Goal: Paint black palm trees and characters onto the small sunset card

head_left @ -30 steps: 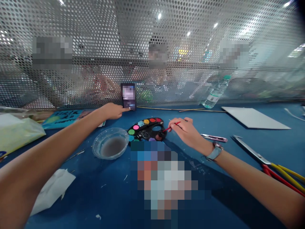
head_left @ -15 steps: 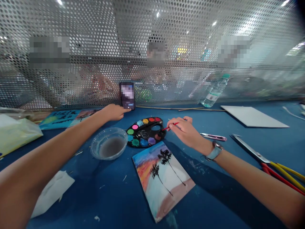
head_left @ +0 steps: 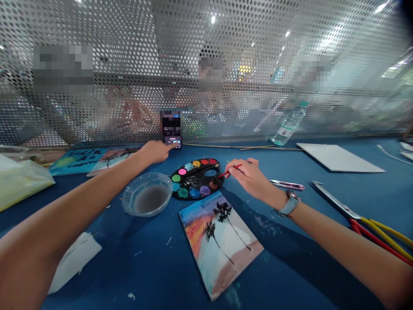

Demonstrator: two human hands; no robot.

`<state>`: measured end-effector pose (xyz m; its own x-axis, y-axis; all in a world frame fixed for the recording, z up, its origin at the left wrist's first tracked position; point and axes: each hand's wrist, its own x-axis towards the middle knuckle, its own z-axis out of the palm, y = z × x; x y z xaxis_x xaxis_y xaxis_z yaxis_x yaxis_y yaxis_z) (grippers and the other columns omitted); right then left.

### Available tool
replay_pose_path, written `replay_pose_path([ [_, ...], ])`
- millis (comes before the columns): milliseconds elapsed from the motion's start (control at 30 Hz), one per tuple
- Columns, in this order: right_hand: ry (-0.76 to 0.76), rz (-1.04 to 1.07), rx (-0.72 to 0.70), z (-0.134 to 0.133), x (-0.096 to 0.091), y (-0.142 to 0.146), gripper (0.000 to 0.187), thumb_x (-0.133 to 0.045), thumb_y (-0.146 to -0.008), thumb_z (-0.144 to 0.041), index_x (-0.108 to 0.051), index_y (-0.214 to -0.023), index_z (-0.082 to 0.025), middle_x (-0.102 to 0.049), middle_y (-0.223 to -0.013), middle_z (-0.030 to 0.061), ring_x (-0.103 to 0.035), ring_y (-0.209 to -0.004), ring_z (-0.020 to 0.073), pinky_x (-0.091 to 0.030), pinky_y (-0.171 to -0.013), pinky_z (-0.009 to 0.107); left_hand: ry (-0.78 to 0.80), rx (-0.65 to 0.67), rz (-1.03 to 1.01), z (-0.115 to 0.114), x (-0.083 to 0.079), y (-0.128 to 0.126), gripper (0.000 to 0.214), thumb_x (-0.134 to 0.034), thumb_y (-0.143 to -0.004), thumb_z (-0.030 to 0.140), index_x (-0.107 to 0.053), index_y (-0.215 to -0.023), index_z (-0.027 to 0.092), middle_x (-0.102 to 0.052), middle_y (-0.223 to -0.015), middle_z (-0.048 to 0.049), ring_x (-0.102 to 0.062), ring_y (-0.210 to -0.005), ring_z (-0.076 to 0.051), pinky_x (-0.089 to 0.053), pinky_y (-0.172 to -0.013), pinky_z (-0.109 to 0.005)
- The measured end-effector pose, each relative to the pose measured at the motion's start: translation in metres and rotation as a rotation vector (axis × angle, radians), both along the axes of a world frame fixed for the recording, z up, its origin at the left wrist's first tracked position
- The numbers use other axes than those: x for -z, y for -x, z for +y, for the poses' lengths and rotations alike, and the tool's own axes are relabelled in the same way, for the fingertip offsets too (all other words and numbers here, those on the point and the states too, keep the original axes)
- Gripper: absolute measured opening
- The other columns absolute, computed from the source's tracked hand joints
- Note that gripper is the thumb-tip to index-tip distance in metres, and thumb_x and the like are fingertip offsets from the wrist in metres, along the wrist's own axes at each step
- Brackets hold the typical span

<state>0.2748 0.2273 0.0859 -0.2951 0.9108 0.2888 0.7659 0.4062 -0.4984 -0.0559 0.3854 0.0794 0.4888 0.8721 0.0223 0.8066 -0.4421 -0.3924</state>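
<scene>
My left hand (head_left: 156,152) reaches forward, its index finger stretched out to the lower screen of a smartphone (head_left: 172,129) leaning on the mesh. Nothing is in that hand. A thin red paintbrush (head_left: 230,171) is pinched in my right hand (head_left: 247,176), its tip down at the dark paint on the right of a black palette (head_left: 206,183). Round wells of many colours line the palette. Just in front lies a small canvas painting (head_left: 222,245) with two black trees, a blue-orange sky and pinkish ground. Left of the palette is a clear plastic bowl (head_left: 125,202) of grey water.
Scissors (head_left: 348,211) and a craft knife (head_left: 288,185) lie on the right, with a white board (head_left: 338,157) behind. A water bottle (head_left: 288,125) leans against the perforated metal screen (head_left: 129,34). Painted sheets (head_left: 80,161) and crumpled white paper (head_left: 75,262) are at left.
My left index finger has moved slightly right onto the smartphone, whose screen now shows a darker page. My right hand and the paintbrush stay almost in place over the palette.
</scene>
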Motion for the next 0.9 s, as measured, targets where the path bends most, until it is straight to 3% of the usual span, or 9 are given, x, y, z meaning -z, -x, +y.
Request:
replay_pose_path([
  [300, -0.017, -0.026, -0.006, 0.001, 0.004, -0.002, 0.029, -0.037, -0.102, -0.032, -0.064, -0.092, -0.024, -0.075, -0.1, 0.0015, -0.064, -0.098, 0.0217, -0.023, -0.098, 0.045, -0.04, 0.014, -0.038, 0.0, -0.01, 0.006, 0.041, -0.064, -0.097, 0.042, -0.058, -0.13, 0.019, -0.062, -0.129, -0.0098, -0.065, -0.11, -0.024, -0.057, -0.093, -0.046],
  [500, 0.007, -0.04, -0.033, 0.002, 0.0, -0.002, 0.033, -0.037, -0.101, -0.028, -0.061, -0.079, -0.022, -0.074, -0.087, -0.0009, -0.065, -0.093, 0.0193, -0.023, -0.097, 0.043, -0.143, -0.071, -0.115, -0.001, -0.017, 0.005, 0.041, -0.063, -0.097, 0.042, -0.058, -0.131, 0.018, -0.062, -0.129, -0.0099, -0.065, -0.11, -0.024, -0.057, -0.093, -0.047],
  [900, -0.045, -0.049, -0.03, 0.001, 0.008, -0.001, 0.032, -0.036, -0.102, -0.034, -0.065, -0.094, -0.025, -0.076, -0.105, 0.0026, -0.064, -0.101, 0.0223, -0.023, -0.098, 0.044, -0.219, -0.193, -0.232, 0.003, -0.028, -0.001, 0.042, -0.063, -0.097, 0.042, -0.057, -0.131, 0.019, -0.062, -0.129, -0.0099, -0.065, -0.11, -0.024, -0.057, -0.093, -0.047],
])
